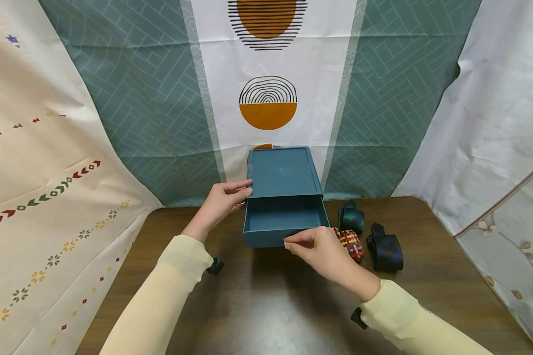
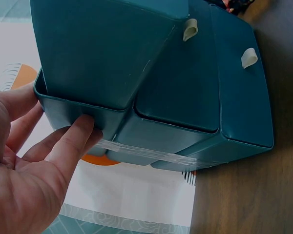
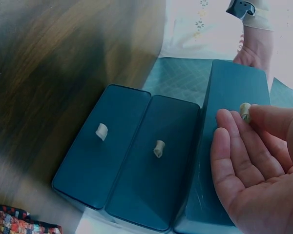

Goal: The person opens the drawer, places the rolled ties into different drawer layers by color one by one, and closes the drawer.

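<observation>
A teal three-drawer unit (image 1: 284,170) stands at the back of the table, its top drawer (image 1: 288,221) pulled out, with no contents visible inside. My right hand (image 1: 322,249) pinches the small cream pull tab (image 3: 245,112) on that drawer's front between thumb and finger. Against the unit's upper side wall rests my left hand (image 1: 224,202), its fingers (image 2: 71,141) extended along the plastic. The middle drawer (image 3: 154,170) and bottom drawer (image 3: 100,151) are closed, each with its own fabric tab.
Right of the unit lie rolled, tie-like fabric pieces: a dark green one (image 1: 352,218), a red multicoloured one (image 1: 352,244) and a navy one (image 1: 385,250). Patterned curtain cloth (image 1: 160,98) hangs behind the wooden table (image 1: 231,315). Clear tape (image 2: 151,152) runs across the unit's side.
</observation>
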`<action>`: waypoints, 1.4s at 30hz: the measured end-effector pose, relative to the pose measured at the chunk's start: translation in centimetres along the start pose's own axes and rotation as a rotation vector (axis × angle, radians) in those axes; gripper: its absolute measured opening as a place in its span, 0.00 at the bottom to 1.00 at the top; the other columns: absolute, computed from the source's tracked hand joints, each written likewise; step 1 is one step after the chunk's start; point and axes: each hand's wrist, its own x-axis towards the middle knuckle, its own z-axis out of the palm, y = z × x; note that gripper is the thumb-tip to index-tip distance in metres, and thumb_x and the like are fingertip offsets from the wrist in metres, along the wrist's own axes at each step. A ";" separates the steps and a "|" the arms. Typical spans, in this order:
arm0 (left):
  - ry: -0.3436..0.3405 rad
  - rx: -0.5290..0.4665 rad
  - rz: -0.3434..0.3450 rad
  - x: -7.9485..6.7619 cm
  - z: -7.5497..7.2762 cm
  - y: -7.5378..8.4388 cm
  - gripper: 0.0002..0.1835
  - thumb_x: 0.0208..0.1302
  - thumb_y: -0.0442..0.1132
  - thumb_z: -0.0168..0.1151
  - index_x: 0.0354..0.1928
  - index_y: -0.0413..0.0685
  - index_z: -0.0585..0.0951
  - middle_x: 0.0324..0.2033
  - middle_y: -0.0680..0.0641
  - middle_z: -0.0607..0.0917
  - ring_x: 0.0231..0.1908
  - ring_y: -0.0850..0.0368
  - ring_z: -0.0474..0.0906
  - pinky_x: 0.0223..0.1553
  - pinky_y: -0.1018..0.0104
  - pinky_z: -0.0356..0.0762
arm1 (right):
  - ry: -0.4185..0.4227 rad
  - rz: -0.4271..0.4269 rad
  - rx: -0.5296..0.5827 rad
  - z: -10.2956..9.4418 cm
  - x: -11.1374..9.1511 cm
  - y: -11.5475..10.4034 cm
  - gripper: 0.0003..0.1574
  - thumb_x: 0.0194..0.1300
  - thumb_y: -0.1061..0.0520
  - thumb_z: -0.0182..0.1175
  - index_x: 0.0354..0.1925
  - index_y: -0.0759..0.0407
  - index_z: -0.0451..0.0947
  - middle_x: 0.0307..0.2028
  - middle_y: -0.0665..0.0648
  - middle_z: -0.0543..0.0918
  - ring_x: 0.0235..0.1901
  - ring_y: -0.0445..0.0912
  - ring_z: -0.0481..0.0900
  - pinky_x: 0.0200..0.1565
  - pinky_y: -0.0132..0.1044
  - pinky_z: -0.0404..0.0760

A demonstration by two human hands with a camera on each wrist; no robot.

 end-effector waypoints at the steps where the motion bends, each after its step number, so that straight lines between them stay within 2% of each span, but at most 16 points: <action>1: -0.004 -0.001 -0.005 -0.2 0.1 0.3 0.23 0.62 0.48 0.61 0.60 0.57 0.76 0.62 0.50 0.73 0.59 0.56 0.74 0.54 0.57 0.76 | -0.003 -0.001 0.004 0.0 0.0 0.0 0.10 0.58 0.50 0.66 0.40 0.47 0.87 0.35 0.41 0.87 0.33 0.32 0.83 0.35 0.25 0.82; 7: -0.025 -0.020 -0.029 -1.4 0.3 2.1 0.24 0.64 0.43 0.59 0.63 0.50 0.73 0.64 0.47 0.71 0.60 0.54 0.73 0.56 0.56 0.75 | -0.007 -0.002 0.006 0.0 0.0 0.0 0.10 0.58 0.50 0.66 0.40 0.47 0.87 0.35 0.41 0.87 0.33 0.32 0.83 0.35 0.26 0.82; 12: -0.021 -0.035 -0.016 -0.6 0.1 1.0 0.24 0.63 0.45 0.61 0.62 0.53 0.74 0.63 0.48 0.72 0.60 0.55 0.73 0.55 0.56 0.75 | -0.029 -0.006 -0.003 -0.2 0.0 -0.1 0.10 0.59 0.50 0.65 0.41 0.47 0.86 0.35 0.41 0.86 0.33 0.33 0.83 0.36 0.26 0.82; 17: -0.002 -0.021 0.000 -0.1 0.0 0.0 0.23 0.62 0.48 0.62 0.60 0.57 0.76 0.62 0.51 0.73 0.59 0.57 0.73 0.56 0.55 0.75 | -0.115 -0.015 -0.029 -0.8 0.1 -0.4 0.14 0.61 0.49 0.63 0.45 0.48 0.84 0.37 0.41 0.86 0.35 0.33 0.83 0.38 0.25 0.82; 21: -0.003 -0.018 0.008 -0.1 0.0 -0.2 0.23 0.62 0.48 0.62 0.59 0.58 0.76 0.61 0.51 0.74 0.59 0.57 0.74 0.56 0.54 0.75 | -0.212 -0.022 -0.053 -2.4 0.1 -0.9 0.15 0.61 0.46 0.62 0.46 0.47 0.84 0.38 0.42 0.86 0.37 0.36 0.83 0.38 0.27 0.82; 24: -0.003 -0.013 0.009 -0.1 0.0 -0.2 0.23 0.62 0.48 0.62 0.59 0.59 0.77 0.61 0.51 0.74 0.58 0.57 0.74 0.55 0.55 0.76 | -0.231 -0.028 -0.077 -4.3 0.1 -1.6 0.17 0.60 0.44 0.62 0.46 0.45 0.83 0.39 0.42 0.85 0.38 0.36 0.83 0.38 0.29 0.82; 29: 0.008 -0.005 0.007 0.0 0.0 -0.2 0.22 0.61 0.49 0.62 0.58 0.60 0.77 0.60 0.52 0.75 0.58 0.58 0.75 0.53 0.56 0.77 | -0.129 -0.034 -0.055 -7.8 0.4 -2.5 0.16 0.60 0.42 0.62 0.46 0.43 0.83 0.40 0.44 0.85 0.38 0.40 0.83 0.34 0.34 0.82; 33: 0.002 -0.009 0.008 0.0 0.0 -0.3 0.22 0.61 0.49 0.62 0.58 0.60 0.77 0.60 0.52 0.75 0.58 0.58 0.74 0.54 0.57 0.77 | -0.024 -0.042 -0.033 -10.1 1.0 -2.1 0.15 0.61 0.43 0.61 0.44 0.45 0.83 0.37 0.49 0.87 0.36 0.42 0.84 0.34 0.34 0.82; 37: -0.001 -0.015 0.008 0.1 -0.1 -0.3 0.22 0.61 0.49 0.62 0.58 0.60 0.77 0.60 0.52 0.75 0.59 0.58 0.73 0.54 0.57 0.77 | 0.081 -0.003 -0.076 -11.4 1.9 -0.4 0.18 0.62 0.41 0.59 0.44 0.47 0.83 0.37 0.51 0.87 0.37 0.40 0.84 0.39 0.31 0.82; 42: 0.000 -0.019 0.009 0.1 -0.1 -0.3 0.22 0.61 0.48 0.62 0.58 0.59 0.77 0.60 0.51 0.75 0.59 0.58 0.74 0.53 0.58 0.77 | 0.183 0.088 -0.192 -11.7 2.6 3.0 0.20 0.64 0.39 0.56 0.46 0.47 0.83 0.39 0.53 0.87 0.41 0.45 0.83 0.39 0.38 0.81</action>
